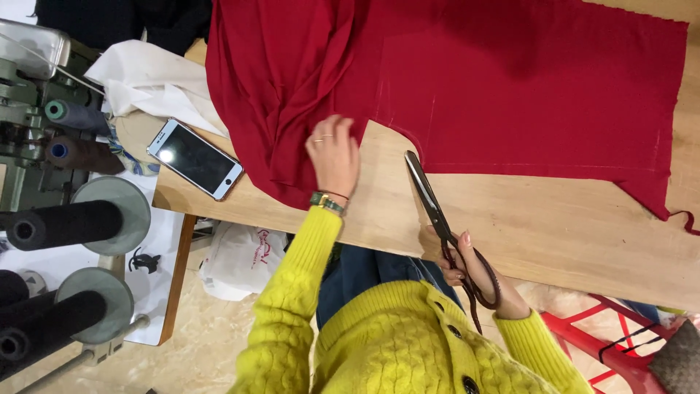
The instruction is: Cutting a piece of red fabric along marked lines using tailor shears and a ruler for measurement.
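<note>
The scissors (pixel 432 204) lie low over a pale wooden surface (pixel 554 233), their long axis running on a slant from the handles at the near edge up and away to the closed blade tips, which point toward the cut edge of the red fabric (pixel 510 87) and stop just short of it. The right hand (pixel 470 270) is clenched around the dark handle loops at the near edge of the surface, with a dark cord hanging from the handles below the wrist. The left hand (pixel 334 157) sits well apart from the blades, further left, its fingers pressed down on the bunched, folded part of the fabric; whether it pinches the cloth or only holds it flat I cannot tell. The fabric spreads flat across the far right of the surface, with faint chalk lines on it and a curved cutout between the 2 hands. Both arms wear a yellow knitted cardigan (pixel 394 335), and a watch (pixel 326 202) sits on the left wrist. Left of the fabric, a smartphone (pixel 195 158) lies face up near the corner, beside white cloth (pixel 153 84). Beyond that stands a sewing machine (pixel 29 95) with dark thread cones (pixel 62 226). A white plastic bag (pixel 244 259) rests under the surface, and a red stool frame (pixel 612 343) shows at lower right.
</note>
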